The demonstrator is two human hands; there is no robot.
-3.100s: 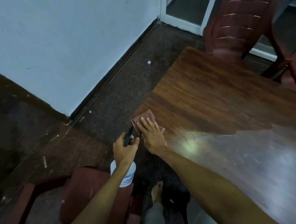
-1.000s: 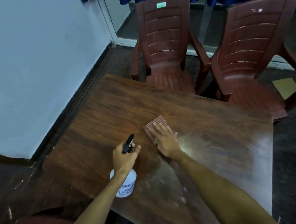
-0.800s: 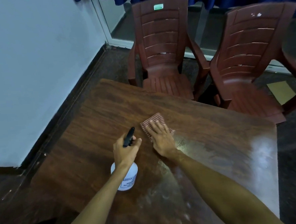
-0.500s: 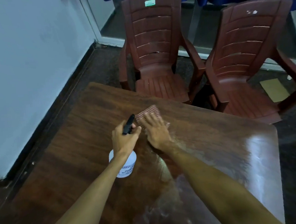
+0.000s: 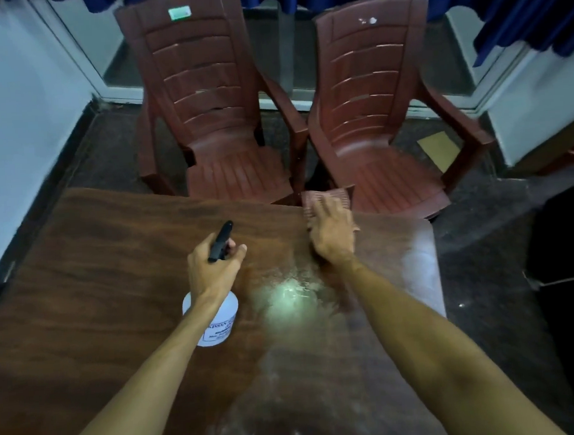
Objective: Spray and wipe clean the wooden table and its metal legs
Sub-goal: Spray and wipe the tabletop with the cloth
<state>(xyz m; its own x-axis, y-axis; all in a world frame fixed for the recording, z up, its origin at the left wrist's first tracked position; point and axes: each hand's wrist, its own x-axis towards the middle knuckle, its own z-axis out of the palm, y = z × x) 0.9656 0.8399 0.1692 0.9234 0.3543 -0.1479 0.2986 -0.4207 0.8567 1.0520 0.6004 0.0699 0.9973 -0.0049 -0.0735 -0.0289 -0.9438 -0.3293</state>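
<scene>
The wooden table (image 5: 92, 296) fills the lower view, with a wet shiny patch across its middle and right side. My left hand (image 5: 215, 272) grips the black trigger head of a white spray bottle (image 5: 214, 322) held above the tabletop. My right hand (image 5: 332, 231) presses flat, fingers straight, on a red checked cloth (image 5: 324, 198) at the table's far edge. The cloth's far end hangs slightly past that edge. The metal legs are hidden under the top.
Two dark red plastic chairs (image 5: 213, 127) (image 5: 380, 120) stand just beyond the far edge. A white wall (image 5: 10, 116) runs along the left. Blue curtains (image 5: 518, 4) hang at the back right. A yellowish card (image 5: 439, 147) lies on the dark floor.
My right hand has slid the cloth away from me and to the right, up to the far edge. The left hand keeps holding the bottle. The view has shifted forward over the table.
</scene>
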